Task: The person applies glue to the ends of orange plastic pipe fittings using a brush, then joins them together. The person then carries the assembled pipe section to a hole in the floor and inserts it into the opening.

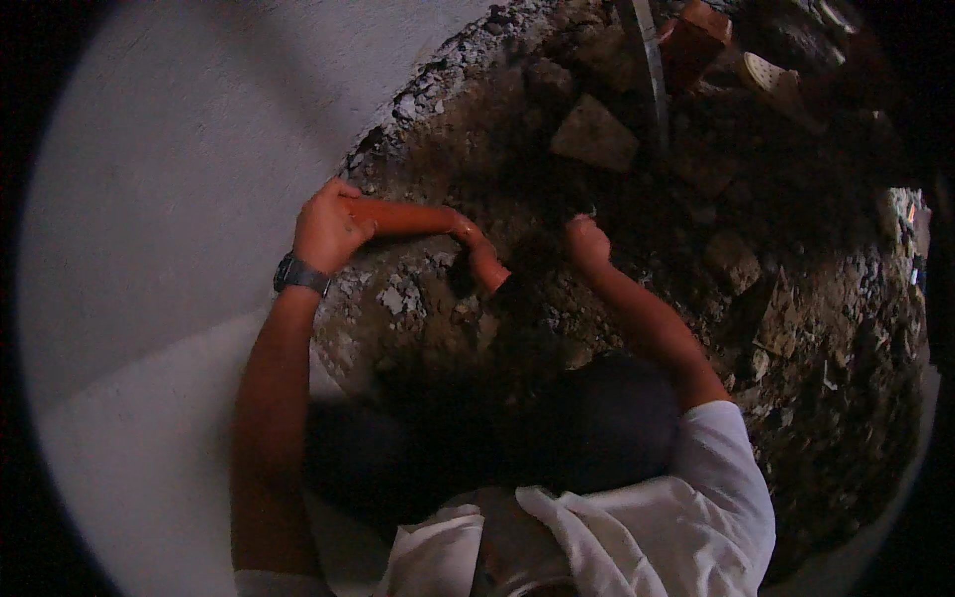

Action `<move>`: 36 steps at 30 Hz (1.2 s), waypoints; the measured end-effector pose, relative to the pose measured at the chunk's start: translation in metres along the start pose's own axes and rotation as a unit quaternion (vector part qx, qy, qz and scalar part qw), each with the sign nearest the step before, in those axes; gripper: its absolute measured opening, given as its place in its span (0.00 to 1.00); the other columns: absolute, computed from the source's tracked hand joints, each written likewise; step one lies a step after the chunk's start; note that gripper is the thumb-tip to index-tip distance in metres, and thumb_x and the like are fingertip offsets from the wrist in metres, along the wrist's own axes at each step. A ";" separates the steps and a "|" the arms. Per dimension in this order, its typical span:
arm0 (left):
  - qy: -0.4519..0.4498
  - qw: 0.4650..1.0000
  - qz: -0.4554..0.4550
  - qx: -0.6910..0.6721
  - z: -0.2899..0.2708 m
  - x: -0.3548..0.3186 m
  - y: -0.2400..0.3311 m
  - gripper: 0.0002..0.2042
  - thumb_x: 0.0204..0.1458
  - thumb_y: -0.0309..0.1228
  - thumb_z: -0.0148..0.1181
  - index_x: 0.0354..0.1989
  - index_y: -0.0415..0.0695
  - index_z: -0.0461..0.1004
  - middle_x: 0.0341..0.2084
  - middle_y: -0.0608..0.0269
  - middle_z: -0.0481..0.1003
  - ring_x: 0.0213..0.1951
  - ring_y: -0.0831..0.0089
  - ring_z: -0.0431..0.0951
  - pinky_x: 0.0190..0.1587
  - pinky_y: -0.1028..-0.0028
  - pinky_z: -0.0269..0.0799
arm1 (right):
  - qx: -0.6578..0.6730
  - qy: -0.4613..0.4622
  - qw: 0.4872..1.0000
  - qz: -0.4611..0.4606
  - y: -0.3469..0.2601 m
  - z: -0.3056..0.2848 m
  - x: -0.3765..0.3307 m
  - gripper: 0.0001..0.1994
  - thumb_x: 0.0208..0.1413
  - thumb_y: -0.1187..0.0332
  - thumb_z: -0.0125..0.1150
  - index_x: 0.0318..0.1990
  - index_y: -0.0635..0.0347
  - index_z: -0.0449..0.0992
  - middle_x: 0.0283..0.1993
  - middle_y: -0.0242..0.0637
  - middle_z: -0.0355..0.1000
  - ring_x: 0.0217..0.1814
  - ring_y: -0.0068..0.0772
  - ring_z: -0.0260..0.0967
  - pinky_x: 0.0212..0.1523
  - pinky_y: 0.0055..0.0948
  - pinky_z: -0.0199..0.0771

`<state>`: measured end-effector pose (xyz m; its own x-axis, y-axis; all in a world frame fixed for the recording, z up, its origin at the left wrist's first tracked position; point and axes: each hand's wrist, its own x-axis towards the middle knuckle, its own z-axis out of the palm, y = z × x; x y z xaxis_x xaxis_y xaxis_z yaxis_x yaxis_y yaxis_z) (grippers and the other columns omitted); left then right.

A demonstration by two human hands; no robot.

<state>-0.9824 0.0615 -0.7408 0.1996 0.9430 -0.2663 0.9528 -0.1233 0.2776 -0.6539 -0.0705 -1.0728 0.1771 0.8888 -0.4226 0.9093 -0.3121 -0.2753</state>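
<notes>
My left hand [330, 231], with a dark watch on its wrist, is closed round the left end of an orange plastic pipe [406, 219]. The pipe lies across the dug earth beside the wall's broken edge. At its right end an elbow [476, 239] bends toward me, and its short open mouth faces down over the soil. To the right of the pipe, apart from it, my right hand [589, 243] is closed low over the dark soil. Something small and pale shows at its fingertips, too dim to name.
A pale grey slab [199, 179] with a crumbling edge fills the left. Beyond my right hand lie an angular stone [595, 134], a reddish brick [696, 42] and a cream piece with holes [774, 82]. A flat grey strip [649, 70] stands at the top. Rubble [826, 328] covers the right.
</notes>
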 end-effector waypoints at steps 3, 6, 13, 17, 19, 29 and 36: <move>0.022 0.999 0.025 -0.015 0.008 -0.001 -0.011 0.24 0.39 0.29 0.78 0.45 0.41 0.73 0.34 0.53 0.82 0.37 0.58 0.84 0.45 0.63 0.79 | 0.056 -0.024 0.997 -0.046 -0.030 0.001 0.025 0.13 0.59 0.69 0.60 0.47 0.67 0.80 0.48 0.51 0.80 0.48 0.51 0.82 0.44 0.45 0.85; 0.032 0.998 0.026 -0.039 0.008 -0.002 -0.019 0.25 0.39 0.32 0.78 0.46 0.42 0.74 0.29 0.54 0.81 0.35 0.59 0.83 0.41 0.62 0.78 | 0.094 -0.065 0.992 -0.060 -0.049 -0.044 0.003 0.12 0.57 0.68 0.61 0.44 0.67 0.82 0.48 0.52 0.80 0.49 0.54 0.81 0.47 0.46 0.84; 0.024 0.999 0.041 -0.002 0.010 -0.002 -0.026 0.25 0.39 0.32 0.79 0.46 0.42 0.74 0.33 0.52 0.81 0.37 0.58 0.83 0.42 0.62 0.78 | 0.091 -0.103 0.990 -0.027 -0.002 -0.119 -0.036 0.18 0.56 0.57 0.63 0.41 0.67 0.80 0.46 0.58 0.79 0.49 0.58 0.79 0.48 0.51 0.81; 0.020 0.999 0.034 0.008 0.005 0.000 -0.014 0.24 0.39 0.31 0.78 0.45 0.41 0.74 0.38 0.51 0.82 0.42 0.53 0.84 0.46 0.62 0.78 | 0.011 0.020 0.998 0.052 0.058 -0.126 -0.078 0.12 0.53 0.62 0.66 0.39 0.61 0.83 0.41 0.48 0.81 0.46 0.53 0.81 0.44 0.45 0.84; 0.026 0.999 0.045 0.000 0.009 0.002 -0.014 0.24 0.39 0.31 0.78 0.45 0.41 0.74 0.37 0.51 0.82 0.41 0.54 0.84 0.45 0.62 0.78 | 0.020 0.021 0.998 0.058 0.082 -0.086 -0.063 0.12 0.53 0.62 0.67 0.37 0.61 0.82 0.41 0.47 0.80 0.46 0.53 0.81 0.44 0.45 0.84; 0.035 0.998 0.024 -0.040 0.012 0.003 -0.021 0.24 0.37 0.29 0.77 0.45 0.43 0.76 0.32 0.51 0.81 0.37 0.53 0.83 0.42 0.60 0.79 | 0.093 -0.036 0.995 0.007 0.018 -0.037 -0.056 0.11 0.55 0.67 0.64 0.40 0.64 0.81 0.44 0.51 0.80 0.47 0.57 0.81 0.44 0.49 0.84; 0.033 0.998 0.046 -0.023 0.006 -0.001 -0.015 0.24 0.38 0.31 0.77 0.45 0.42 0.75 0.38 0.50 0.81 0.39 0.52 0.83 0.44 0.60 0.78 | 0.111 -0.119 0.981 -0.106 -0.083 -0.041 -0.056 0.12 0.57 0.63 0.61 0.40 0.60 0.84 0.43 0.50 0.81 0.48 0.55 0.81 0.46 0.51 0.83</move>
<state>-0.9958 0.0610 -0.7503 0.2691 0.9466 -0.1775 0.9195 -0.1977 0.3398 -0.7242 -0.0806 -0.9905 -0.1232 0.8466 -0.5177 0.8067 -0.2184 -0.5491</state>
